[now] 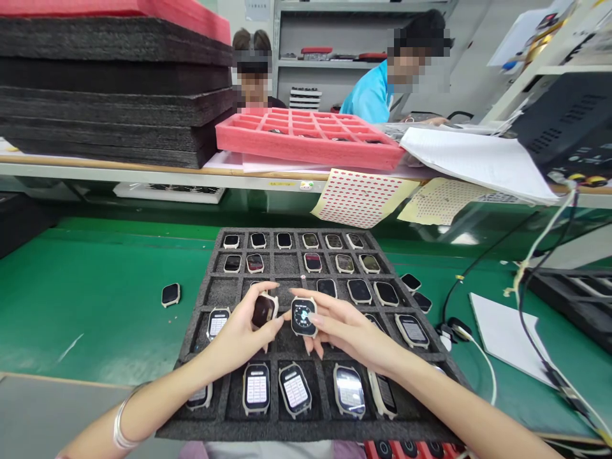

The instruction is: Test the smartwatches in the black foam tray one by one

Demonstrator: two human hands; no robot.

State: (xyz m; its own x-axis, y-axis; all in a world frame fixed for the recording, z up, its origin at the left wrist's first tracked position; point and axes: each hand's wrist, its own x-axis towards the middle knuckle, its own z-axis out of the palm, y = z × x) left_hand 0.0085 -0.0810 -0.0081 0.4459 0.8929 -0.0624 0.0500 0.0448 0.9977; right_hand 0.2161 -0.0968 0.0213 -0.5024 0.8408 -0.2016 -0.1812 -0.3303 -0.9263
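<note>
Over the middle of a dark foam tray, my left hand grips a strapless smartwatch with a dark screen. Beside it, my right hand holds a second strapless smartwatch, its screen lit with a watch face and the thumb resting on the glass. Compartments of the tray carry several more watch bodies. Some near ones, such as a lit watch, show a white grid of text; those at the back are dark. My forearms hide part of the tray.
One watch lies on the green table at left; two lie right of the tray. Cables and white paper are at right. A shelf above bears stacked black foam and a pink tray. Two people are behind it.
</note>
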